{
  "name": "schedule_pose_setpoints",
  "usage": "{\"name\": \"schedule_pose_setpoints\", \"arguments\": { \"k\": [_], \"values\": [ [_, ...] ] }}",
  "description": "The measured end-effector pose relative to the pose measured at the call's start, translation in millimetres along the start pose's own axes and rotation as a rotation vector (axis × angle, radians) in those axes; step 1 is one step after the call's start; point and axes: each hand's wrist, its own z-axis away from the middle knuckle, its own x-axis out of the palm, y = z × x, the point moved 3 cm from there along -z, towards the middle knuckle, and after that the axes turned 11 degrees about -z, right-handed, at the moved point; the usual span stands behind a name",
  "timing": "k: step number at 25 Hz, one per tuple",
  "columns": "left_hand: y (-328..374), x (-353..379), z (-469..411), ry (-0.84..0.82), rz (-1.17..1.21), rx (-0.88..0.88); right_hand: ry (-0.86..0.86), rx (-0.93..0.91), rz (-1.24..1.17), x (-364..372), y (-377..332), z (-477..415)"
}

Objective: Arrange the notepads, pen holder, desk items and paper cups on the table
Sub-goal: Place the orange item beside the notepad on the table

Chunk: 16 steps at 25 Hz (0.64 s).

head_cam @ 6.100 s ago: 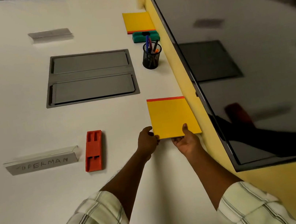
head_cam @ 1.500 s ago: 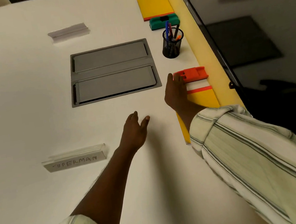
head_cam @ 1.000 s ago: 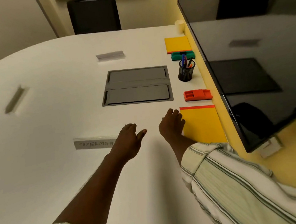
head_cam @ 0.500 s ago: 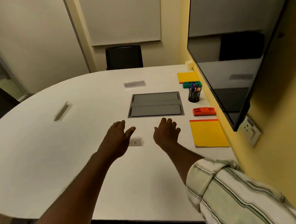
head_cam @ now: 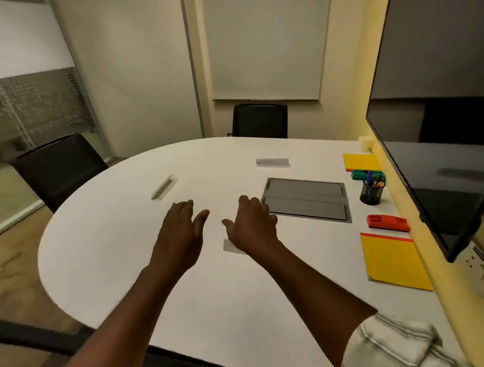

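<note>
Both hands have been drawn back from the near notepad (head_cam: 393, 261) lying by the wall, left hand (head_cam: 183, 233) and right hand (head_cam: 251, 226) held loosely spread, empty, above the table (head_cam: 110, 234), where the half-hidden name plate (head_cam: 229, 245) could be knocked askew by a careless sweep.

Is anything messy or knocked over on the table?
No, nothing stands out. The near notepad, red item, pen holder, green item and far notepad sit in a row on the table beside the wall. The pen holder stands upright, and nothing is spilled.
</note>
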Motion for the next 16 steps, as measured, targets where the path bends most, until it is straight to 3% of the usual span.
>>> {"name": "schedule_pose_setpoints", "arguments": {
  "k": [16],
  "values": [
    [-199.1,-130.5,37.1,0.343,-0.162,-0.438,-0.238,-0.673,-0.141,136.7,-247.2,8.4]
  ]
}}
